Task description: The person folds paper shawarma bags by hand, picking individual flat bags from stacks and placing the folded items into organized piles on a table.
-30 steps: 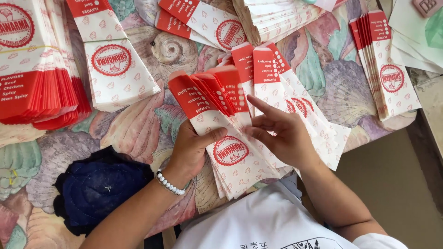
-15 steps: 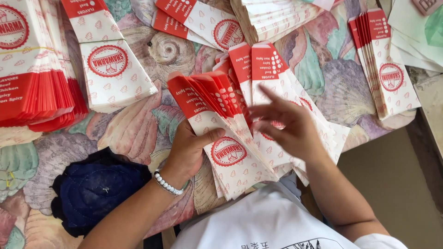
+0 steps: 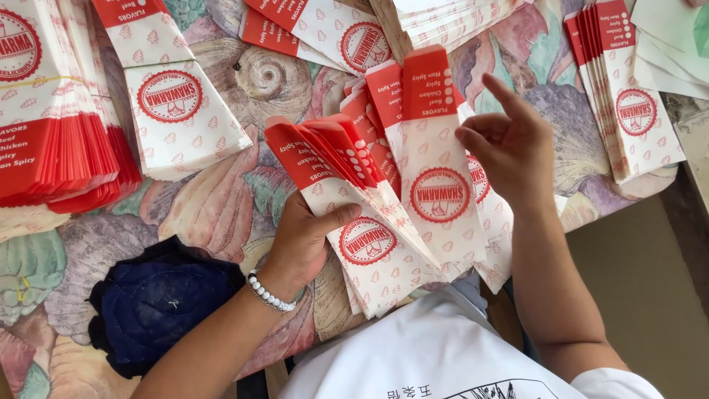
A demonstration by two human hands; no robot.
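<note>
My left hand [image 3: 306, 236] grips a fanned bundle of white paper sleeves [image 3: 354, 222] with red tops and round red stamps, thumb pressed across the front. My right hand [image 3: 509, 144] hovers above the fan's right side, index finger raised, other fingers loosely curled, holding nothing. One sleeve [image 3: 436, 162] lies straight up on top of the fan just left of that hand. A white bead bracelet [image 3: 269, 294] circles my left wrist.
A thick stack of the same sleeves [image 3: 52, 140] sits at far left, a smaller pile [image 3: 173, 103] beside it, more at the top [image 3: 332, 29] and right [image 3: 628, 96]. A dark blue cloth [image 3: 155, 303] lies on the flowered tablecloth [image 3: 221, 199]. The table edge runs at the right.
My right hand has lifted off the fanned sleeves and moved up and right, leaving one sleeve laid on top. The left hand keeps its grip in place.
</note>
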